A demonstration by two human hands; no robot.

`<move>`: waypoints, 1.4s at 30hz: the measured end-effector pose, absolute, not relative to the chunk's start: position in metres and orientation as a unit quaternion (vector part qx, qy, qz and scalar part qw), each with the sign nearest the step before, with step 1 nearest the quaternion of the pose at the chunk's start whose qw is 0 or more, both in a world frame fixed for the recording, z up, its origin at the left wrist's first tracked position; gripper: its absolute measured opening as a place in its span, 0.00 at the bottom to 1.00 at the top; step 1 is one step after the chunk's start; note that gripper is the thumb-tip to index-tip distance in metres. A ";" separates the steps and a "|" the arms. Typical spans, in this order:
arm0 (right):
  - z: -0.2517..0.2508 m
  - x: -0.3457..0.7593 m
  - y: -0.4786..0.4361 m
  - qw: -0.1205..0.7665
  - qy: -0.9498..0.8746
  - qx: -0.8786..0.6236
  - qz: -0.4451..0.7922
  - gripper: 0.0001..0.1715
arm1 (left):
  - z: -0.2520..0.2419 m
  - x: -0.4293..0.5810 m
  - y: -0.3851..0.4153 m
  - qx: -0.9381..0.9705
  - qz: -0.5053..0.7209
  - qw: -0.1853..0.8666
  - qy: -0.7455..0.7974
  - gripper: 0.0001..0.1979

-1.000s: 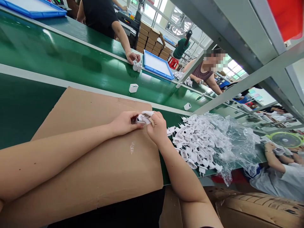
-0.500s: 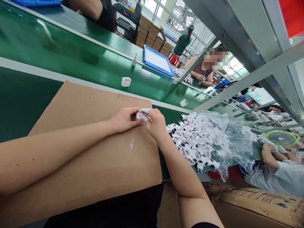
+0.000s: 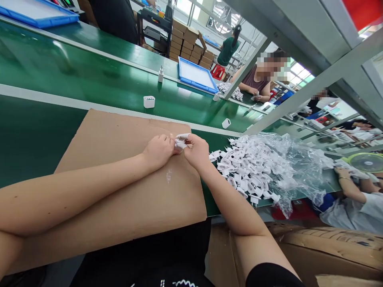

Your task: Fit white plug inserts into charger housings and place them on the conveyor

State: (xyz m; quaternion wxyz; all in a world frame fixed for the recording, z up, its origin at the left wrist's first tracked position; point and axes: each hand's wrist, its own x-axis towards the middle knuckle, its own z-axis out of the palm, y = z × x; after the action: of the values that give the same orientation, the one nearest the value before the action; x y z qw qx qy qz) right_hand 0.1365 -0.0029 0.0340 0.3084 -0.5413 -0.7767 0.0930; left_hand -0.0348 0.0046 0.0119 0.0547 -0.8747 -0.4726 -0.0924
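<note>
Above the cardboard sheet (image 3: 125, 199), my two hands meet around a small white plastic charger housing (image 3: 179, 142), mostly covered by fingers. My left hand (image 3: 159, 151) is closed on its left side, knuckles up. From the right, my right hand (image 3: 196, 151) pinches it between thumb and index finger, both wearing white finger covers. Just beyond my right forearm lies a heap of similar white plug housings (image 3: 248, 169), partly in a clear plastic bag (image 3: 295, 175).
On the green belt (image 3: 113, 81) stand white charger pieces (image 3: 149, 102), one farther back (image 3: 160, 74) and one to the right (image 3: 226, 123). Blue-rimmed trays (image 3: 198, 75) sit beyond. A metal post slants at right. Co-workers sit across and at right; a cardboard box (image 3: 329, 255) is below.
My left hand has rolled over so its back faces up, covering more of the housing. My right hand keeps its pinch. The belt pieces appear farther left as the view shifts slightly.
</note>
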 end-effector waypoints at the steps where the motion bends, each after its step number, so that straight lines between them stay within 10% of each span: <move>1: 0.034 0.135 -0.003 0.307 -0.776 -0.543 0.091 0.24 | 0.011 -0.036 0.005 -0.873 -0.098 0.048 -0.475 0.31; 10: 0.051 0.162 -0.011 0.283 -0.790 -0.528 0.131 0.35 | 0.006 -0.050 0.044 -0.820 -0.289 -0.242 -0.431 0.16; 18: 0.072 0.229 -0.017 -0.076 -0.684 -0.723 0.064 0.27 | 0.022 -0.066 0.162 -0.666 -0.322 -0.147 -0.656 0.16; 23: 0.059 0.233 -0.005 0.067 -0.700 -0.704 0.098 0.12 | 0.034 -0.080 0.175 -0.666 -0.300 -0.111 -0.674 0.19; 28: 0.051 0.228 0.007 0.311 -0.614 -0.643 0.336 0.19 | 0.038 -0.131 0.171 -0.645 -0.323 0.017 -0.693 0.44; 36: 0.052 0.200 0.014 0.433 -0.415 -0.408 0.688 0.30 | 0.055 -0.161 0.134 -0.677 -0.267 -0.047 -0.684 0.26; 42: 0.046 0.186 0.008 0.446 -0.378 -0.371 0.721 0.16 | 0.034 -0.078 0.048 -0.733 -0.255 -0.198 -0.598 0.17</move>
State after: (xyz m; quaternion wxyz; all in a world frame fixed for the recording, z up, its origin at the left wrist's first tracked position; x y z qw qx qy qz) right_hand 0.1862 0.0085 0.0460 0.4460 -0.3707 -0.3784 0.7214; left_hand -0.0780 0.0477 0.0343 -0.1984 -0.7332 -0.5982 -0.2553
